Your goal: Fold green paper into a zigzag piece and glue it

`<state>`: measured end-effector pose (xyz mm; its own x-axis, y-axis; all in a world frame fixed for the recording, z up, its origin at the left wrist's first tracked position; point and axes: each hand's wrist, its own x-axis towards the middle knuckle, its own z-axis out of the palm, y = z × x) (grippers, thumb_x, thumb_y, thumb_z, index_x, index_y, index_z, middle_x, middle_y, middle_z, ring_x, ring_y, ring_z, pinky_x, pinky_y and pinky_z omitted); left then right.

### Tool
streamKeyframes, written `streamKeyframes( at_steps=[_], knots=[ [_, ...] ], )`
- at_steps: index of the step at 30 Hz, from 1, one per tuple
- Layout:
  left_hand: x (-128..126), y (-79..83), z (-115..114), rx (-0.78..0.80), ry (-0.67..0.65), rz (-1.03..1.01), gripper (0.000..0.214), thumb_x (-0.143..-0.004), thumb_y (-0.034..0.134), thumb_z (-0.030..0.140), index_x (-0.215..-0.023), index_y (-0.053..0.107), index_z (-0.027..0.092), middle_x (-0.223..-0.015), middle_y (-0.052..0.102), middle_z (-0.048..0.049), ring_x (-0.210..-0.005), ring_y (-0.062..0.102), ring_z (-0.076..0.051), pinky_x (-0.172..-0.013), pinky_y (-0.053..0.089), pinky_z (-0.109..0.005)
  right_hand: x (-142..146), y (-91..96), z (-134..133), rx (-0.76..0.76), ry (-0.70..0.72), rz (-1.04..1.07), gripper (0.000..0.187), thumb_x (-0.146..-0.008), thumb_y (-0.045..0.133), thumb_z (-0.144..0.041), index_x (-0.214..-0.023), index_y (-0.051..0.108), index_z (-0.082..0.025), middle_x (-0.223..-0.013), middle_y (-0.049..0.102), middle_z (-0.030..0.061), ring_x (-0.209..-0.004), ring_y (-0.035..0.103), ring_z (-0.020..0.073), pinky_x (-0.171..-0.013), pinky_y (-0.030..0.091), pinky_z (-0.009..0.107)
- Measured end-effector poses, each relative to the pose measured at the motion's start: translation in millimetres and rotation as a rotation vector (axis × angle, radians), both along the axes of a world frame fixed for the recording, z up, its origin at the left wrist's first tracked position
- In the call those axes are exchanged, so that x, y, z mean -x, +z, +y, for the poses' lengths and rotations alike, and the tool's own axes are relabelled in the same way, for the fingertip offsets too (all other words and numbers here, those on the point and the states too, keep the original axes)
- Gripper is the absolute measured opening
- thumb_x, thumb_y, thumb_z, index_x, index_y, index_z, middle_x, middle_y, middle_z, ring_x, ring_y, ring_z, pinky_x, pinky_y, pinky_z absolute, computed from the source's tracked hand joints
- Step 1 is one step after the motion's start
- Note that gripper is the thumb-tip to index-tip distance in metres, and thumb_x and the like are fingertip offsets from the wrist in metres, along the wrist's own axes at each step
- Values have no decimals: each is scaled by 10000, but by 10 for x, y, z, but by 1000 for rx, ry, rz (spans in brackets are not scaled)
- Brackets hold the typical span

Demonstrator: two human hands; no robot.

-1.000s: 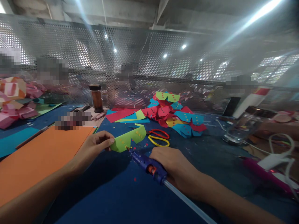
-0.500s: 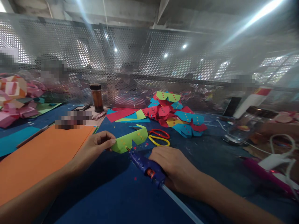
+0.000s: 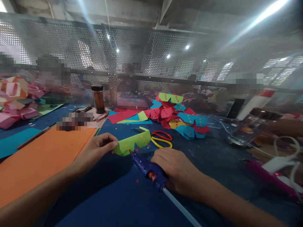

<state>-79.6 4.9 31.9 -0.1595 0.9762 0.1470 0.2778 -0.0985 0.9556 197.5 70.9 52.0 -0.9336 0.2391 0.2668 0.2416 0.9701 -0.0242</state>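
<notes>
1. Now the left hand (image 3: 97, 149) pinches a green paper mask (image 3: 132, 144) between thumb and fingers, its lower edge at the glue gun (image 3: 146, 165) nozzle.
2. Right hand (image 3: 174, 167) grips the glue gun, fingers wrapped round it.
3. Risk: hot glue may blob, or burn fingertips left of the nozzle.

No readable text, label, brand or number shows on anything here.
</notes>
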Motion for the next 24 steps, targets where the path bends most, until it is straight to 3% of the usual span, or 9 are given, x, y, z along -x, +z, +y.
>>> streamKeyframes(
  at_steps=[16,24],
  knots=[
    [2,16,-6,20,-15,13,190,-821,643,380,-785,642,193,-668,583,33,-658,524,-138,-635,382,-264,12,-37,13,-5,8,28,100,-884,540,-244,-916,580,-158,-865,630,82,-752,523,197,-646,367,313],
    [56,-30,47,-15,11,-86,189,-791,676,376,-775,645,190,-669,568,36,-645,522,-132,-644,398,-259,7,104,-47,84,39,93,105,-905,461,-217,-900,557,-174,-855,629,74,-739,534,189,-657,396,310]
  ],
)
